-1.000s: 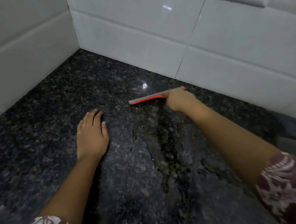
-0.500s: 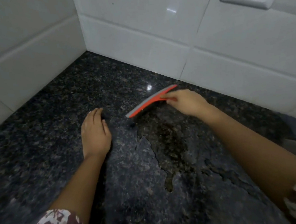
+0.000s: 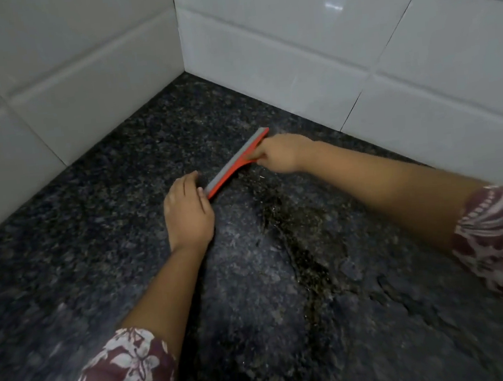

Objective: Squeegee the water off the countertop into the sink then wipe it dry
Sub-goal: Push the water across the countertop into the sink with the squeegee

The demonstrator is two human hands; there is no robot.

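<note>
Red squeegee (image 3: 235,164) gripped, right hand (image 3: 280,153); no legible writing.

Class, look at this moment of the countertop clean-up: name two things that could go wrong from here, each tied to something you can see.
1. The squeegee blade's near end sits against the left hand, flat on the countertop; a pull may well snag it.
2. The water streak runs toward the viewer with ragged wet edges to its right; one narrow pass by the right hand could leave some behind.
</note>
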